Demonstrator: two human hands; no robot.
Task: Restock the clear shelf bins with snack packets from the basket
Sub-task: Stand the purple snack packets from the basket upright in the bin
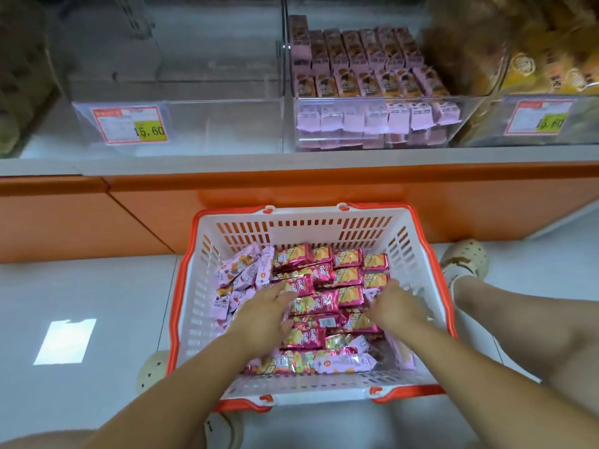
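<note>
A white basket with an orange rim (324, 211) stands on the floor below the shelf. Shiny magenta snack packets (348, 275) fill its middle, and pale pink packets (238, 270) lie along its left side and front. My left hand (264, 314) reaches in and rests on the magenta packets with its fingers stretched forward. My right hand (397, 307) is down among the packets on the right; its fingertips are hidden. On the shelf above, the left clear bin (207, 124) holds nothing, and the middle clear bin (372, 137) has rows of pink packets (366, 82).
Both outer bins carry a 15.60 price tag (129, 126). A third bin (551, 79) at the right holds yellow packets. An orange shelf base (291, 186) runs behind the basket. My legs and pale clogs (465, 259) flank the basket on the white floor.
</note>
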